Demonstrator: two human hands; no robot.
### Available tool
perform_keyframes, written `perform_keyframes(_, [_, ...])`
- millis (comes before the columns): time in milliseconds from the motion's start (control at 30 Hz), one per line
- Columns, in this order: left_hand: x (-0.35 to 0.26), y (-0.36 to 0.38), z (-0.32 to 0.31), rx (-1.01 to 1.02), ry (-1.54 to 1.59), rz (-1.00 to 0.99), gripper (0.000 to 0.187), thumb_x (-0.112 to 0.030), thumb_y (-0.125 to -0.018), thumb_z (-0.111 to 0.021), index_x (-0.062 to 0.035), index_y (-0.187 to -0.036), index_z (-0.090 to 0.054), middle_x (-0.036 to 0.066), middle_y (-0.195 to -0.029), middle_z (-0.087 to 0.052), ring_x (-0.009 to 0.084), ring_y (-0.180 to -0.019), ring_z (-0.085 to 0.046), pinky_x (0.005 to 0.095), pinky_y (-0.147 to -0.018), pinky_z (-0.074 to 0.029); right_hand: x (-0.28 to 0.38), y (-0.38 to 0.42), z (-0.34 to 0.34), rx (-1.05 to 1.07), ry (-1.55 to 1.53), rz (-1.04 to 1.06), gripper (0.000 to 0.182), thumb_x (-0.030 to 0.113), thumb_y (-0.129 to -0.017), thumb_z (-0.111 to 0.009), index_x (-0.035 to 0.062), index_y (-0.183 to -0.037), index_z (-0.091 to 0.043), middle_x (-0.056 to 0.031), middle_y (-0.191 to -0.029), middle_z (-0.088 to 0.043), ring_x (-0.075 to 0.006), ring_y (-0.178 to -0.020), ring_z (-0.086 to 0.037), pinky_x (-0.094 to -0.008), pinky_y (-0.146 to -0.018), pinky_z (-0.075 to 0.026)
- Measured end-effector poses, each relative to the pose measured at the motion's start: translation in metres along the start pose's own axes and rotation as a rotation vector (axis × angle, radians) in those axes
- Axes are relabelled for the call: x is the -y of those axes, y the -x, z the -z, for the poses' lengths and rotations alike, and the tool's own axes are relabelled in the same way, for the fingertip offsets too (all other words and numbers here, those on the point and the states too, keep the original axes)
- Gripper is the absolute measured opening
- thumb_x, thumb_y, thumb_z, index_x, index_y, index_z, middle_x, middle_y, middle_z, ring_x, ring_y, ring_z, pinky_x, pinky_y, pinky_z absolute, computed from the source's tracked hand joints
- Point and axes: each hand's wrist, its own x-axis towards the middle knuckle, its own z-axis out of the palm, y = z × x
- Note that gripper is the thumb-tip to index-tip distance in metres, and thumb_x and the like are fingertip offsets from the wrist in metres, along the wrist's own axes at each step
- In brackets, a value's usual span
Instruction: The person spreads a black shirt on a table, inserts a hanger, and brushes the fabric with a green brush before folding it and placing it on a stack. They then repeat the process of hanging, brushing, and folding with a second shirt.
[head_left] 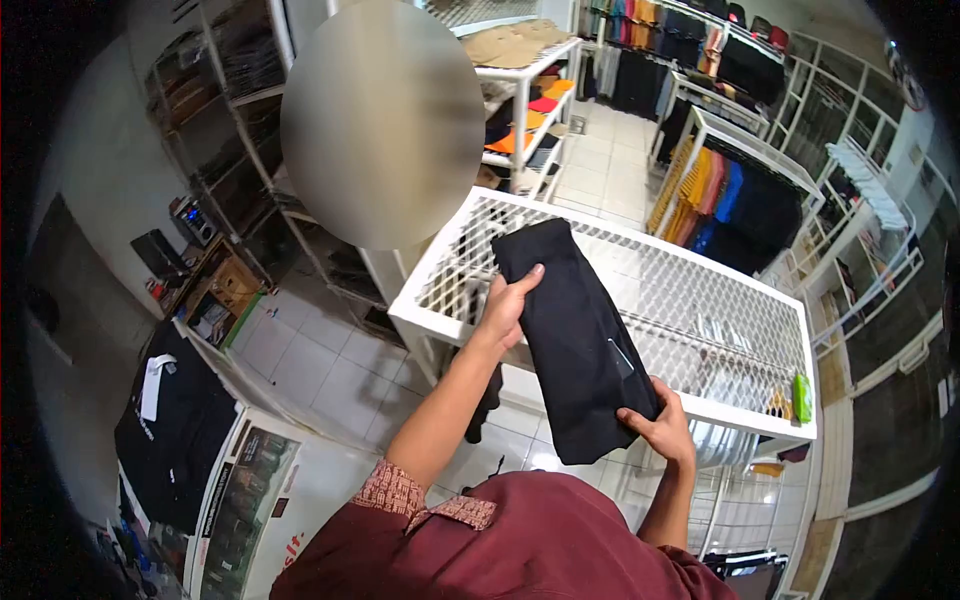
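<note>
A folded black cloth garment [570,330], perhaps trousers, is held at a slant in front of my body, its far end over the white mesh-topped table [690,300]. My left hand [508,312] grips its left edge near the upper end, thumb on top and the other fingers underneath. At the lower right edge, my right hand [662,425] has its thumb on the cloth, with the remaining fingers partly hidden below. A small pale tag or label [620,358] shows on the fabric near that hand.
A green packet [802,398] lies at the table's right corner. Beyond stand a rack of hanging clothes [720,190] and a white shelf with folded clothes [525,90]. Black clothing with a white tag [165,430] is at the left. A round blur hides the upper left middle.
</note>
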Motion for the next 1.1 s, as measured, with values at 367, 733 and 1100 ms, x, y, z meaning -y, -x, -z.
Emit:
perform_keyframes(367, [0.114,-0.113,-0.154,0.248,-0.517,-0.066,0.058,-0.024,-0.094,-0.074,0.0049,-0.139,-0.052,0.021,-0.127,-0.066,0.0296,-0.110,-0.069,0.0393,-0.095,-0.056,-0.007,0.020,0.075,-0.448,-0.240,0.093,0.050,0.006,-0.088,-0.079,-0.0071,-0.131,-0.057,-0.0120,-0.115,-0.069,-0.0163,-0.101,-0.066,-0.0289,-0.088,-0.054])
perform_keyframes(733, [0.162,0.091,-0.161,0.738,-1.519,-0.541,0.059,-0.041,-0.080,-0.084,-0.0128,-0.129,-0.070,0.018,-0.140,-0.059,0.0387,-0.141,-0.045,0.0576,-0.118,-0.031,-0.080,0.029,0.117,-0.516,-0.307,-0.065,0.050,0.009,-0.102,-0.061,-0.0036,-0.148,-0.048,-0.0101,-0.107,-0.067,-0.0132,-0.090,-0.068,-0.0268,-0.064,-0.060])
perform_keyframes(1100, [0.148,0.087,-0.161,0.570,-1.314,-0.449,0.030,-0.011,-0.083,-0.081,-0.0056,-0.112,-0.077,0.011,-0.109,-0.072,0.0276,-0.107,-0.066,0.0357,-0.091,-0.051,-0.067,0.031,0.110,-0.513,-0.190,-0.008,0.041,0.001,-0.099,-0.061,0.0016,-0.140,-0.057,-0.0105,-0.100,-0.069,-0.0080,-0.073,-0.067,-0.0252,-0.060,-0.059])
